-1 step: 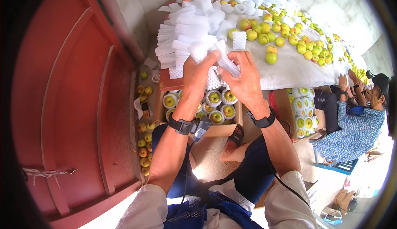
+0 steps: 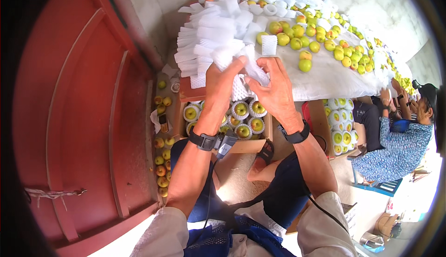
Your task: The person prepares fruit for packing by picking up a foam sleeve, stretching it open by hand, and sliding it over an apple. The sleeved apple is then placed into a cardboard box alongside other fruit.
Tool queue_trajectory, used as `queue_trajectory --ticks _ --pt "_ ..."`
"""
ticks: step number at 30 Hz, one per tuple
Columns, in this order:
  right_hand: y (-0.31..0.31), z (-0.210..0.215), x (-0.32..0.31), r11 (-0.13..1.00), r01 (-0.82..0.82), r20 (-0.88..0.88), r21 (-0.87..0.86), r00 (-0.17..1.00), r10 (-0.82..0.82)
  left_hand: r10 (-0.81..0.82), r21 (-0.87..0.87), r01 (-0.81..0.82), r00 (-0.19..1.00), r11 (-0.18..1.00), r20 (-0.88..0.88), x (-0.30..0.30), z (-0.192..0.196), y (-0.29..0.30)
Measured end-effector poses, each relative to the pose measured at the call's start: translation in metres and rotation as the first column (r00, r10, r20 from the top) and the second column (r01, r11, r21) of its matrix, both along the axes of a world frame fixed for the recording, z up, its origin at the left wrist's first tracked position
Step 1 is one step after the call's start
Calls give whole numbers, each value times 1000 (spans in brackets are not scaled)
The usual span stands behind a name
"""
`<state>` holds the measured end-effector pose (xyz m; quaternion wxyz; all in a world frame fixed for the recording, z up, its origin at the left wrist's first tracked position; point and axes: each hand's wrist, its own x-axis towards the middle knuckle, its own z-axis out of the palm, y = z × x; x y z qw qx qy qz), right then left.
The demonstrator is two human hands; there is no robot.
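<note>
My left hand (image 2: 220,81) and right hand (image 2: 275,87) are pinching a foam sleeve (image 2: 257,72), apparently opening it; next is likely calling for an apple (image 2: 305,65).

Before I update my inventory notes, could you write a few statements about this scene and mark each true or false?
1. The left hand and right hand are both at white foam netting. True.
2. The open box below the hands shows only bare apples. False: that box shows netted apples, each in a white foam sleeve.
3. Loose apples lie on the floor beside the red door. True.
4. The co-worker's top is solid red. False: that top is patterned blue.
</note>
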<state>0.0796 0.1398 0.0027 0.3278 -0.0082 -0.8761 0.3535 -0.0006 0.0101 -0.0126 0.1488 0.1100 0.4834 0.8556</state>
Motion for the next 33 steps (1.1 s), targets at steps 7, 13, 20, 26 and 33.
queue_trajectory --ticks 7,13,20,26,33 --pt "26 -29 -17 914 -61 -54 -400 998 43 -74 -7 74 997 997 5 2 5 -1" --pt "10 -20 -11 926 -85 -119 -367 992 44 -172 65 169 985 983 29 16 18 -1" --pt "-5 -13 -4 965 -189 -46 -183 982 184 -217 194 209 976 958 19 12 19 -5" --pt "5 -24 -11 794 -303 146 -527 888 436 -95 114 102 993 988 -71 4 4 2" --pt "10 -3 -6 600 -395 128 -696 753 645 -121 88 130 988 988 -95 17 1 10"
